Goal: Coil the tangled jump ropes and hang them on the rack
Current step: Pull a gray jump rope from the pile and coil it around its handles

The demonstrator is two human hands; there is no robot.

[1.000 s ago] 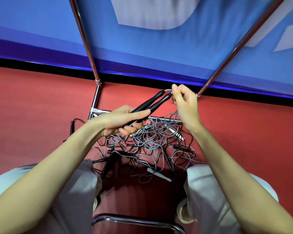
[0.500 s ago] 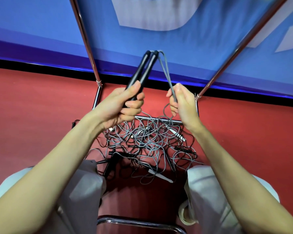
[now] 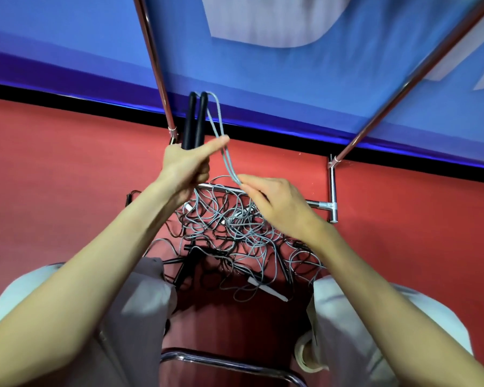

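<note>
- Since half a second back, both hands have shifted: the left hand (image 3: 186,166) has stood the two black handles (image 3: 194,120) more upright, and the right hand (image 3: 274,202) has dropped lower along the grey cord, so it's now down near the pile instead of level with the left.
- Biggest thing in view is the blue wall banner (image 3: 305,79) across the top, with a red floor (image 3: 53,169) below it and a black strip where the two meet.
- Rack (image 3: 333,188) next: two chrome poles slant up across the banner, and a low chrome crossbar runs behind the hands, joined to a short upright on the right.
- Person's knees in pale trousers (image 3: 140,311) sit on either side of the pile, with another curved chrome bar (image 3: 229,363) at the bottom edge.
- Tangled jump ropes (image 3: 235,241) are heaped on the floor between the knees and the crossbar, grey and black cords all looped through each other, with a white handle (image 3: 267,289) poking out at the near side.
- Left grip: fingers curled tight round the bottom ends of both black handles, side by side, thumb stretched toward the cord.
- Grey cord (image 3: 218,121) loops out of the handle tops as two strands and runs down to the right hand.
- Right grip: fingertips pinching those two strands together, just above the heap.
</note>
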